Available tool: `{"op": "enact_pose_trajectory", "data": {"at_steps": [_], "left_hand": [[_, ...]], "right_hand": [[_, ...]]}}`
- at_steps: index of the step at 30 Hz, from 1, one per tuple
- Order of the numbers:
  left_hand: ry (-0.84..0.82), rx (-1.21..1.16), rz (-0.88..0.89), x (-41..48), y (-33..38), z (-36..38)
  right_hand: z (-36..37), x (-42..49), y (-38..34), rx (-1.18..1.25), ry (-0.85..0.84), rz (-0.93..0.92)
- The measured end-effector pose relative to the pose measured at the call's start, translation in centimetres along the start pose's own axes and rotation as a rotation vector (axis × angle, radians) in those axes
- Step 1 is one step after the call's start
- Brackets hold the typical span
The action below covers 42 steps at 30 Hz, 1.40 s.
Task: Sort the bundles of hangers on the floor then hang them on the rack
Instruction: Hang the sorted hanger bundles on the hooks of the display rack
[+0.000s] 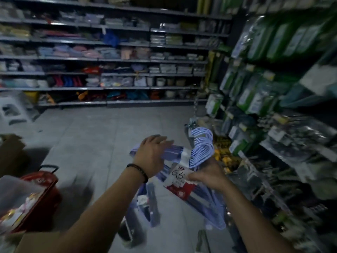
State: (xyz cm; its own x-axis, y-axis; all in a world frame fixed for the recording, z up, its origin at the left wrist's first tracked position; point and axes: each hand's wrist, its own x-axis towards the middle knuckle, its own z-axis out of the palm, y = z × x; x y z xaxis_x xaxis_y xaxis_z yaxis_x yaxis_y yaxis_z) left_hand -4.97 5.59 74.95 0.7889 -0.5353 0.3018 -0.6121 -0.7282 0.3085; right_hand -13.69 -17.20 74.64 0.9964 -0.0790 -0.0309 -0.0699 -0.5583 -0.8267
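A bundle of light blue hangers [201, 148] is held up in front of me, hooks pointing up and right, with a red-and-white paper label [179, 181] marked 65 wrapped round it. My left hand [152, 152] lies over the bundle's left arm, fingers stretched across it. My right hand [207, 175] grips the bundle just below the hooks, beside the label. More blue hanger bundles [148, 205] lie on the grey floor below. The display rack [255, 161] with hooks and packaged goods stands at the right.
A red basket [42, 196] with packets sits at lower left beside a cardboard box [11, 154]. A white plastic stool [12, 110] stands at far left. Long stocked shelves [109, 61] run across the back. The tiled floor [94, 136] lies between.
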Motion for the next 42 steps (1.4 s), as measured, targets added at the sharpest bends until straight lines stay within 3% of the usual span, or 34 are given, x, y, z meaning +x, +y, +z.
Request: {"op": "enact_pose_trajectory", "data": {"at_steps": [3,5,6,8,10,12,20,22,25,27,31,33,37,42], "left_hand": [[0.34,-0.187,-0.088,1.1,7.3,4.2],[0.497,-0.441,-0.246,1.2,10.4,6.8],[0.484,-0.647,-0.358,2.5,13.0,8.1],[0.279,-1.117,-0.607,5.0,15.2,8.8],[0.083,-1.495,-0.651,8.7,18.4,9.2],[0.01,-1.64,-0.573,11.8,21.1,9.6],[-0.136,-1.657,-0.507,19.2,31.3,11.4],[-0.145,-1.627,-0.448,21.5,33.6,12.1],[-0.16,-1.622,-0.31,24.3,37.4,12.4],[-0.209,-1.563,-0.234,26.5,39.1,13.3],[-0.331,-1.5,-0.04,29.8,42.1,13.6],[-0.404,-1.488,0.063,31.1,43.3,13.3],[-0.518,-1.503,0.205,32.9,44.9,12.1],[-0.677,-1.458,0.391,36.1,45.7,11.7]], "right_hand": [[-4.6,-1.3,3.5,0.214,0.183,0.11],[-6.8,-1.6,5.2,0.345,0.259,0.166],[-9.2,-2.3,6.3,0.416,0.298,0.192],[-11.4,-2.8,7.1,0.549,0.336,0.206],[-14.5,-4.0,8.6,0.68,0.374,0.213],[-17.2,-4.9,9.8,0.758,0.382,0.197],[-25.8,-8.6,12.4,0.579,0.487,0.168],[-27.5,-9.7,12.8,0.343,0.554,0.295],[-29.9,-11.4,12.9,-0.31,0.568,0.666],[-31.3,-11.9,11.6,-0.572,0.692,0.699],[-34.6,-9.6,10.0,-0.657,1.135,0.358],[-36.6,-7.8,9.4,-0.767,1.173,0.279],[-40.1,-5.0,8.9,-0.789,1.112,0.383],[-43.0,-3.5,9.5,-0.743,1.227,0.537]]}}
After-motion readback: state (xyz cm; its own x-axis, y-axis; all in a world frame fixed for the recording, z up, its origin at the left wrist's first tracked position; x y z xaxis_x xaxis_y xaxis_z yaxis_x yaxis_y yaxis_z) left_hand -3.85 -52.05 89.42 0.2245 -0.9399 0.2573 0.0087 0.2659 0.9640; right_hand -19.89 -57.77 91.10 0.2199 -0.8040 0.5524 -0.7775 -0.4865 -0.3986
